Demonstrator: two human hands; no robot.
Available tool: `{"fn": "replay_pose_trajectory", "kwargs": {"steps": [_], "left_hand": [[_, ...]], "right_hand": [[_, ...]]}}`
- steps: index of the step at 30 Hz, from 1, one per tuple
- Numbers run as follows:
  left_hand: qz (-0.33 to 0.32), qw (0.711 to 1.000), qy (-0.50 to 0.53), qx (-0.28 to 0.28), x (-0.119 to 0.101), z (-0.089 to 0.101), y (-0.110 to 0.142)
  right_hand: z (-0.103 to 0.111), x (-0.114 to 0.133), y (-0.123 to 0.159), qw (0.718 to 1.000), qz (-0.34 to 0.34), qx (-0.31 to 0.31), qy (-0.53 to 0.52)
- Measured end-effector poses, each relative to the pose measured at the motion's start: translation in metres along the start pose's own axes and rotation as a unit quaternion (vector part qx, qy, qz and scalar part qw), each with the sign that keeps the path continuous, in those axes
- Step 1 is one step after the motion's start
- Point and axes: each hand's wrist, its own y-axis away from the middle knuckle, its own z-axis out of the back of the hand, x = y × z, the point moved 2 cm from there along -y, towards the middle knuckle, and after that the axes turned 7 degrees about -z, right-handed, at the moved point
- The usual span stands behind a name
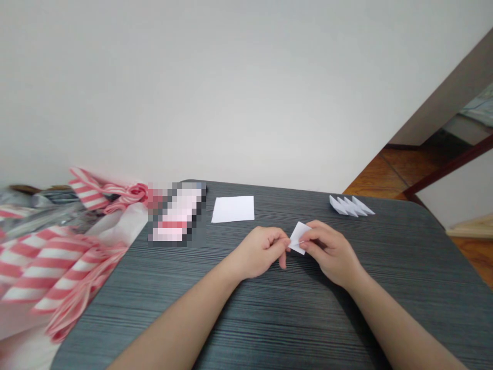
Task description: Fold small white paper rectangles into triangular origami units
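A small folded piece of white paper [299, 236] is pinched between both my hands just above the dark grey table [269, 318]. My left hand [262, 252] is curled, its fingertips gripping the paper's left edge. My right hand [329, 249] is closed on the paper's right side with thumb and forefinger. A flat white paper sheet [233, 209] lies on the table beyond my left hand. A row of several folded white paper pieces [351, 205] lies at the far right of the table.
Red-and-white striped bags [57, 267] are heaped off the table's left edge. A blurred pink-and-white object [177, 213] lies near the far left of the table. A plain wall stands behind; wooden floor [389, 174] shows at right.
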Motion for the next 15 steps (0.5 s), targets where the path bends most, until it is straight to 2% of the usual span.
{"fn": "replay_pose_trajectory", "kwargs": {"steps": [7, 15], "left_hand": [[-0.027, 0.998, -0.063, -0.014, -0.0018, 0.0011, 0.0003], [-0.044, 0.998, -0.048, -0.024, 0.0016, -0.0001, 0.001]], "right_hand": [[0.0006, 0.0027, -0.0005, 1.0, 0.008, -0.003, 0.01], [0.001, 0.0048, -0.0005, 1.0, 0.004, -0.008, 0.012]]}}
